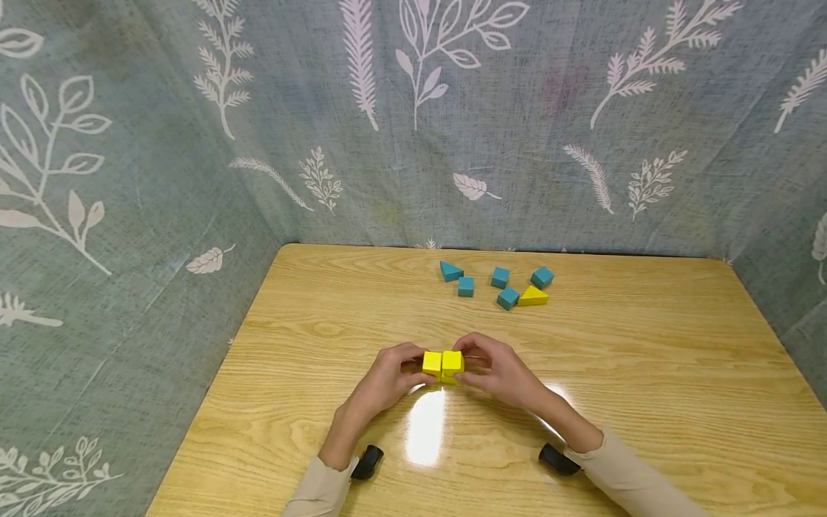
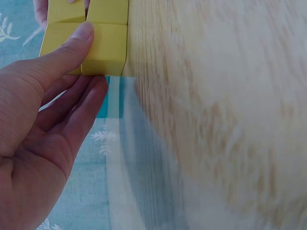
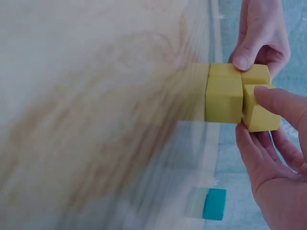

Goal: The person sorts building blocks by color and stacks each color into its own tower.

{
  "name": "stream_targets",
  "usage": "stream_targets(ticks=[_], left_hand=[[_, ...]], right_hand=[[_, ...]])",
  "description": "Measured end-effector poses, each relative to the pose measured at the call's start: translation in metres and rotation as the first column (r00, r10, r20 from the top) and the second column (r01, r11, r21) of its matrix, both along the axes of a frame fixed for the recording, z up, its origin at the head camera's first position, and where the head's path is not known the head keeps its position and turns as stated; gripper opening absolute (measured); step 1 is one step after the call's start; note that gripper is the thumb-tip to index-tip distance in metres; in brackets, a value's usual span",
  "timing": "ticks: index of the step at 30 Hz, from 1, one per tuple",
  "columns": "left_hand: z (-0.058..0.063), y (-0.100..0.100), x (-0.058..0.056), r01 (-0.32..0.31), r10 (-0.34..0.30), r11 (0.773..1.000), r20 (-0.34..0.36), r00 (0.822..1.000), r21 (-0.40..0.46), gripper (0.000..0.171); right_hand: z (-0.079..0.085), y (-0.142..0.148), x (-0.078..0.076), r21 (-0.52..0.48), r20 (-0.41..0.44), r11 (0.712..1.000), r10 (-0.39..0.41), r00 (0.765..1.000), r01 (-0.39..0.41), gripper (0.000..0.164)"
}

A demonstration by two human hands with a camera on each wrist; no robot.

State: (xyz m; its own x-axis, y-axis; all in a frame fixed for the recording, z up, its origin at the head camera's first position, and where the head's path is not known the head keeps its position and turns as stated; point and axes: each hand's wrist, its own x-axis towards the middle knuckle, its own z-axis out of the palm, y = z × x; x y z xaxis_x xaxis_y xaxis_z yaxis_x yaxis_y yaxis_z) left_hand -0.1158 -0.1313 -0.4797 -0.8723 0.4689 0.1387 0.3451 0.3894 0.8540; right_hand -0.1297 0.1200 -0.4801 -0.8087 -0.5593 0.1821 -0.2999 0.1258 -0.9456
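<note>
Yellow cube blocks stand in two stacks of two, side by side on the wooden table. My left hand (image 1: 388, 375) holds the left stack, its thumb over the seam between the upper block (image 2: 60, 40) and the lower block (image 2: 104, 48). Between thumb and fingertips, my right hand (image 1: 502, 370) pinches the upper right block (image 3: 261, 112). That block sits slightly askew on the lower right block (image 3: 223, 99), with a thin gap between it and the upper left block (image 3: 257, 74). The fingers behind the stacks are partly hidden.
Farther back on the table (image 1: 646, 345) lie several blue cubes (image 1: 500, 278), a blue triangular block (image 1: 451, 271) and a yellow triangular block (image 1: 533, 296). Leaf-patterned cloth (image 1: 400, 172) hangs behind the table and at its sides.
</note>
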Motion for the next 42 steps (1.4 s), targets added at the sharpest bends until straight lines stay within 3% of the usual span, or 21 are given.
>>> stream_targets(ticks=[22, 27, 35, 42], left_hand=[[-0.001, 0.000, -0.001, 0.007, -0.007, 1.000, -0.009, 1.000, 0.001, 0.034], [-0.001, 0.000, -0.001, 0.005, -0.005, 1.000, 0.033, 0.999, 0.004, 0.034], [-0.003, -0.001, 0.001, -0.008, 0.008, 1.000, 0.029, 1.000, -0.001, 0.035], [-0.003, 0.000, 0.002, -0.015, 0.015, 1.000, 0.044, 0.999, 0.009, 0.037]], right_hand=[[-0.002, -0.005, 0.003, 0.067, -0.115, 0.998, 0.005, 0.993, 0.003, 0.037], [0.000, 0.002, 0.003, 0.127, -0.237, 0.991, -0.015, 0.971, 0.047, 0.042], [0.009, 0.021, -0.009, 0.176, -0.283, 0.974, -0.088, 0.955, 0.142, 0.033], [0.010, 0.042, -0.023, 0.185, -0.383, 0.961, -0.124, 0.915, 0.207, 0.029]])
